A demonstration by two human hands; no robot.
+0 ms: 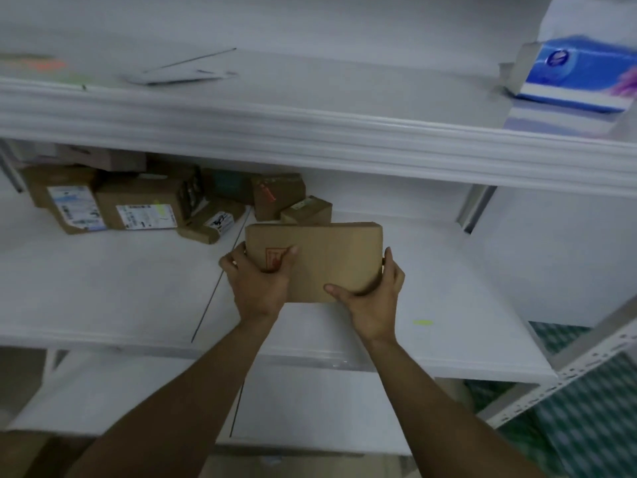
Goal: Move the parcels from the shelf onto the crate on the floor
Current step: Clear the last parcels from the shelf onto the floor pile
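A flat brown cardboard parcel (327, 257) with a red mark is held over the middle white shelf (103, 288). My left hand (258, 281) grips its left edge, thumb on top. My right hand (372, 298) grips its right near corner, thumb across the top. Behind it, several more brown parcels (138, 205) with white labels lie piled at the back left of the same shelf, with two small boxes (306, 210) just beyond the held parcel. The crate is not in view.
The upper shelf (310, 132) juts out above the hands, carrying a blue tissue pack (572, 74) at right and flat papers (179, 74) at left. A lower shelf (138, 401) lies below. A perforated metal upright (586, 360) and green patterned floor (593, 426) are at right.
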